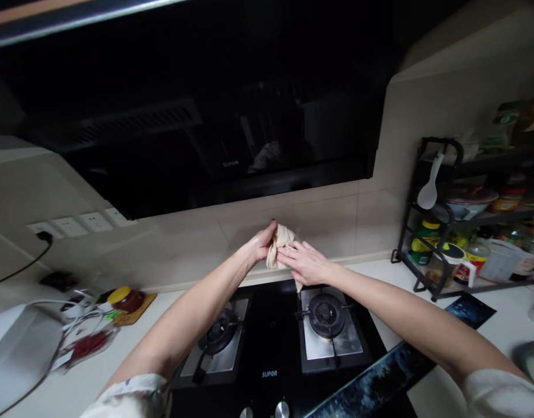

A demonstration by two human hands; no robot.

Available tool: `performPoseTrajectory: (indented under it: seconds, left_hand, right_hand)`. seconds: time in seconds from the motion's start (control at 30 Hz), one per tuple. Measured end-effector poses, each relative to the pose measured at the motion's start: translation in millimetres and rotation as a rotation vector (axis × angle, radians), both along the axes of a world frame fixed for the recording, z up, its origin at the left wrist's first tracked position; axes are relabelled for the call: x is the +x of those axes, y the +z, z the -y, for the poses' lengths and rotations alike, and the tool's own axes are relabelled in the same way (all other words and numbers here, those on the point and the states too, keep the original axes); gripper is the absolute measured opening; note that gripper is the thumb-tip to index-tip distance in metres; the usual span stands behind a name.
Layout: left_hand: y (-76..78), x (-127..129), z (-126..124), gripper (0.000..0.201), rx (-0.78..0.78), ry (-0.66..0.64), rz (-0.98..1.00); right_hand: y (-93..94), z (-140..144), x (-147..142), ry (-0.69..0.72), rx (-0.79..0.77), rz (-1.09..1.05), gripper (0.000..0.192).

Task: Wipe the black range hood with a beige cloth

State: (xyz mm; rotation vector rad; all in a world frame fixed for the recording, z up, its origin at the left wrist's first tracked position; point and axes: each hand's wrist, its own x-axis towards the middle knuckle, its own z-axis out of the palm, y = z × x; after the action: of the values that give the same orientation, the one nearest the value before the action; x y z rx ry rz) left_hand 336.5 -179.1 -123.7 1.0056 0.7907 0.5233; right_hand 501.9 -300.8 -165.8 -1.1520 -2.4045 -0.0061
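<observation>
A bunched beige cloth (283, 237) is held between my two hands, above the back edge of the black gas stove (269, 348). On its left side my left hand (262, 242) is closed round the cloth, thumb pointing up. My right hand (305, 262) presses its fingers together against the cloth's right side, and a cloth end dangles below. Under my right forearm sits the right burner (327, 315); the left burner (220, 331) is partly hidden by my left arm.
A black range hood (232, 116) hangs low over the stove. On the right, a black rack (406, 238) holds bottles, bowls and a white rice paddle (429, 188). A dark patterned strip (375, 380) lies across the stove's right corner. Sockets, cables and a yellow-lidded jar (124, 299) are at left.
</observation>
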Motion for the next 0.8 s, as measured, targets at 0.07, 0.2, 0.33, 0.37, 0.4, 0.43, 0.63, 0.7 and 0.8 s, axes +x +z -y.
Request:
performPoseTrajectory:
  seconds: [0.07,0.2,0.33,0.37,0.4,0.43,0.63,0.7,0.8]
  left_hand:
    - [3.9,-3,4,0.019,0.080,0.012,-0.028]
    - [16.0,-12,13,0.038,0.264,-0.010,0.042]
    - [32.6,-8,21,0.040,0.341,-0.227,0.084]
    - [35.6,-4,22,0.042,0.346,-0.257,0.077]
    - [37.7,-1,22,0.044,0.355,-0.267,0.059]
    - [38.7,2,21,0.046,0.372,-0.257,0.033]
    - [32.7,-13,-12,0.043,0.628,0.048,-0.243]
    - [33.7,-25,-25,0.039,0.735,0.138,-0.297]
    - [44.5,-39,-40,0.033,1.029,0.348,-0.442]
  right_hand:
    - [-11.4,7,0,0.035,0.032,-0.051,0.066]
    - [-20.2,-1,24,-0.107,0.025,-0.640,0.062]
    - [-24.7,-15,42,-0.217,-0.369,-1.133,0.119]
    - [-28.0,-16,40,-0.141,-0.512,-1.223,0.122]
    - [-32.1,-14,37,-0.048,-0.653,-1.298,0.117]
    - [-36.2,-12,32,0.035,-0.771,-1.363,0.107]
    - [-24.9,-1,44,0.004,-0.636,-1.809,0.059]
    - [-2.2,-6,73,-0.113,-0.420,-1.864,0.055]
    - [40.1,-22,123,-0.373,-0.073,-1.646,0.053]
